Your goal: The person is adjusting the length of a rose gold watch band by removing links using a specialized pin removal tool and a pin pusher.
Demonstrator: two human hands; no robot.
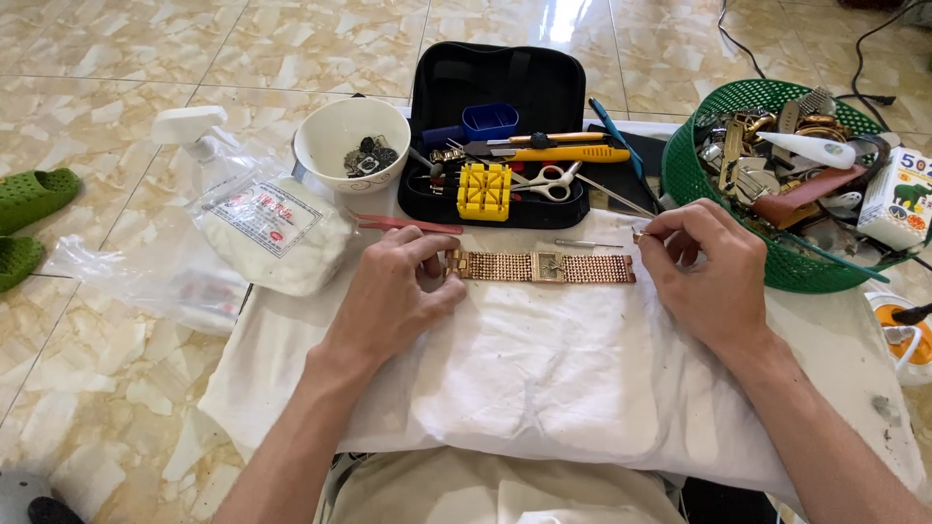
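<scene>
A gold-coloured wide mesh watch bracelet [544,267] lies stretched flat on a white cloth [544,378] over a low table. My left hand [398,291] pinches its left end between thumb and fingers. My right hand [704,267] sits at the bracelet's right end, its fingertips curled together on a tiny part I cannot make out. A thin metal pin tool [587,244] lies just behind the bracelet.
An open black tool case [495,87] holds a yellow block, scissors and a yellow knife. A white bowl [351,146] of small parts stands to its left, beside a plastic bag of cotton [277,233]. A green basket [777,184] of tools sits right. Green sandals [29,199] lie on the tiled floor.
</scene>
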